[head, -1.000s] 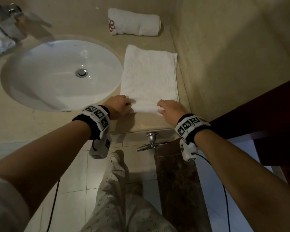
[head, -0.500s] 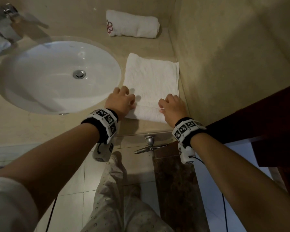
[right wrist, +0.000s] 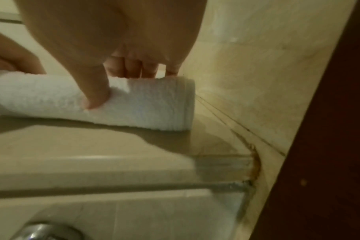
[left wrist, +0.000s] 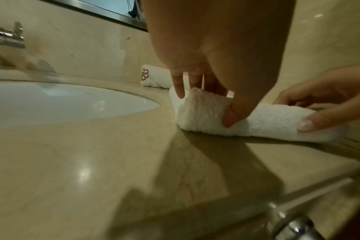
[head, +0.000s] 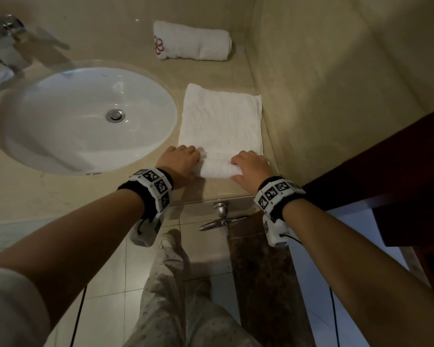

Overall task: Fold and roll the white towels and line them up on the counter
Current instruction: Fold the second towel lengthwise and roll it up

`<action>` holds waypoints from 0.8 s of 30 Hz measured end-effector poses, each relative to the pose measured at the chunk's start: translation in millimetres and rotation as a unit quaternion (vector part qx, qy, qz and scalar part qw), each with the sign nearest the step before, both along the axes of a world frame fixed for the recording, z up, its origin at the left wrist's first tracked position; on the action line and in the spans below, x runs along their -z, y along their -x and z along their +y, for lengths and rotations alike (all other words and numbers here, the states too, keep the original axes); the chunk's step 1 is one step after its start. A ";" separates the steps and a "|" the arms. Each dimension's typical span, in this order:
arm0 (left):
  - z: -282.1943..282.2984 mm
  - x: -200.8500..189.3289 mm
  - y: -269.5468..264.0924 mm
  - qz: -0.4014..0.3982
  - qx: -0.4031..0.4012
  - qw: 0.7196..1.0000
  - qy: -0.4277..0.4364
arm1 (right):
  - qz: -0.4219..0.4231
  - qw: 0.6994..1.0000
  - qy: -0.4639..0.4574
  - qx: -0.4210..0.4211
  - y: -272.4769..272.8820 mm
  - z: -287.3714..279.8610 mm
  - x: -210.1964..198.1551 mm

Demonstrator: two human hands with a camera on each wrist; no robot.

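Observation:
A folded white towel (head: 221, 121) lies flat on the beige counter (head: 48, 196), right of the sink. Its near end is rolled into a short tube (left wrist: 257, 120) (right wrist: 146, 104). My left hand (head: 183, 161) (left wrist: 206, 100) grips the tube's left end, thumb in front and fingers behind. My right hand (head: 248, 169) (right wrist: 111, 86) grips its right end the same way. A finished rolled towel (head: 193, 41) (left wrist: 152, 78) with a red emblem lies at the back against the wall.
The white oval sink (head: 85, 118) takes up the counter's left part, with a chrome faucet (head: 8, 43) behind it. A beige wall (head: 323, 83) stands right beside the towel. A chrome handle (head: 221, 216) juts out below the counter's front edge.
The roll at the towel's near end has grown thicker. Both hands went forward over the roll and are back at its near side, gripping its ends.

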State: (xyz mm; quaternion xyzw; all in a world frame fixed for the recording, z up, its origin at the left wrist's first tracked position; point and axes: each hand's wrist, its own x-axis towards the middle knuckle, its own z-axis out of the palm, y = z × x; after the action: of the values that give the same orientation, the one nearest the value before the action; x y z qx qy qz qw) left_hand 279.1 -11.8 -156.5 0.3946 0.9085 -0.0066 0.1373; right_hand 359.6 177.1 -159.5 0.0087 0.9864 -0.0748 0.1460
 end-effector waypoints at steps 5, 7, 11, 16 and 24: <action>-3.7 -6.1 1.6 -0.074 -0.039 0.996 -0.018 | -0.062 0.998 -0.030 0.002 1.2 3.7 -11.9; -5.4 -7.5 0.4 -0.106 -0.048 0.993 -0.030 | -0.071 0.997 -0.032 0.001 -1.6 2.4 -12.8; -6.9 -10.6 4.4 -0.126 -0.023 0.992 -0.002 | -0.091 0.996 -0.015 0.014 0.1 2.6 -15.9; -5.1 -5.6 11.3 -0.137 -0.081 0.986 -0.053 | -0.096 0.980 0.131 0.111 10.7 12.9 -13.3; 6.8 2.9 19.0 -0.090 -0.129 0.978 -0.136 | -0.025 0.969 0.193 0.150 28.0 20.0 -9.2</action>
State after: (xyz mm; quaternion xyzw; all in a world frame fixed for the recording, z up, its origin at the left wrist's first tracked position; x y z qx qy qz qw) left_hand 260.1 -5.0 -159.4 0.2885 0.9281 0.1700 0.1630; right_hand 331.6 197.1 -150.3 0.1306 0.9367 -0.2847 0.1565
